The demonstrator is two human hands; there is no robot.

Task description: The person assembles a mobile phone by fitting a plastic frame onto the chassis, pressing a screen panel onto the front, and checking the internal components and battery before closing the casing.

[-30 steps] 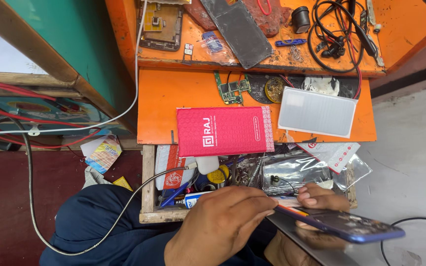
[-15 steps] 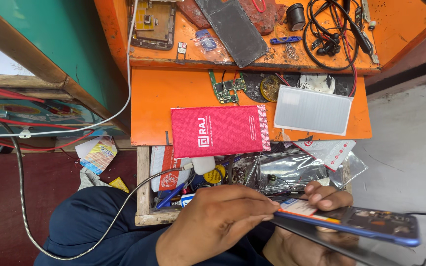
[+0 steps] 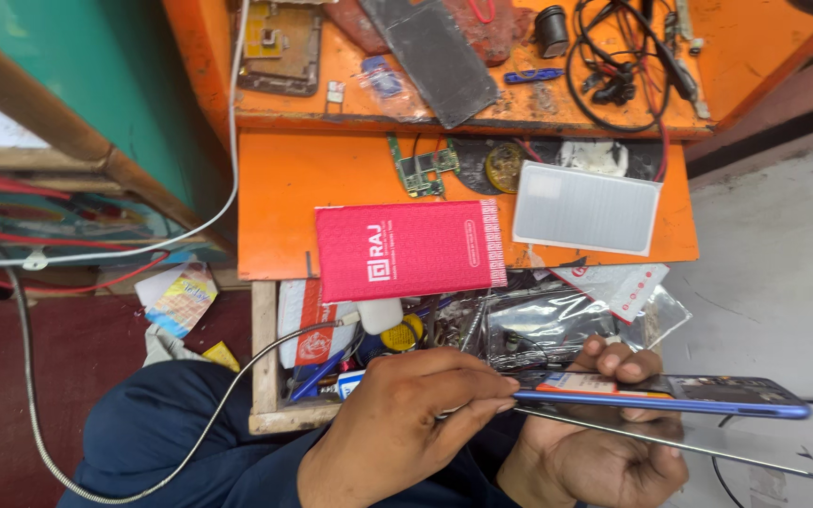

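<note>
Below, the right hand (image 3: pixel 604 461) grasps a blue smartphone (image 3: pixel 670 393) edge-on, its screen panel (image 3: pixel 670 442) parted just beneath, while the left hand (image 3: pixel 406 414) pinches a thin tool (image 3: pixel 482 406) against the phone's near end.

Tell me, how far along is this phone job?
Looks partly done: the thin glass panel already gapes away from the blue phone at its far end. In hand: the right hand cradles the phone while the left hand pinches its fingers at the seam. Left, probably: freeing the end near the hands, where the two meet.
</note>
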